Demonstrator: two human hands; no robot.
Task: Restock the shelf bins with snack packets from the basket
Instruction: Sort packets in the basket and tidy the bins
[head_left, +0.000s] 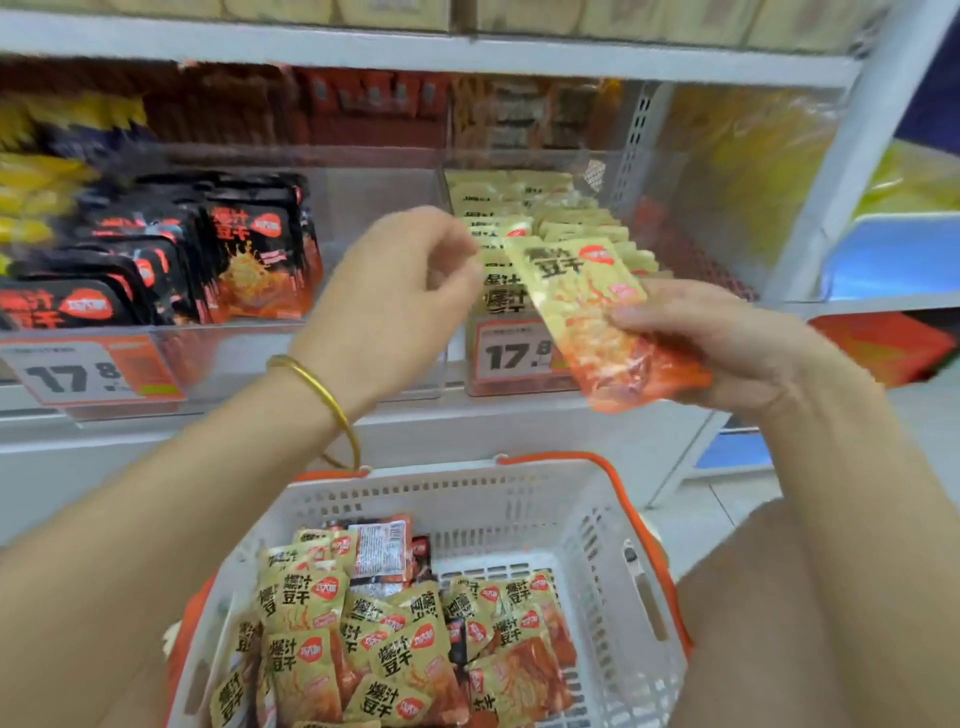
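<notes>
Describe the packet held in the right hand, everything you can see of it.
The yellow snack packet is a flat, glossy plastic sachet, pale yellow at the top fading to orange-red at the bottom, with bold black characters and a red logo badge. It is sealed and tilted, top leaning up-left. The right hand pinches its lower right part, holding it in front of the clear bin of matching yellow packets. The left hand is close, not clearly touching.

White metal shelving (415, 57) fills the view from nine to two o'clock, with a perforated upright (636, 140) at one o'clock. Pale floor (701, 525) shows at four o'clock. Lighting is even and bright.
</notes>
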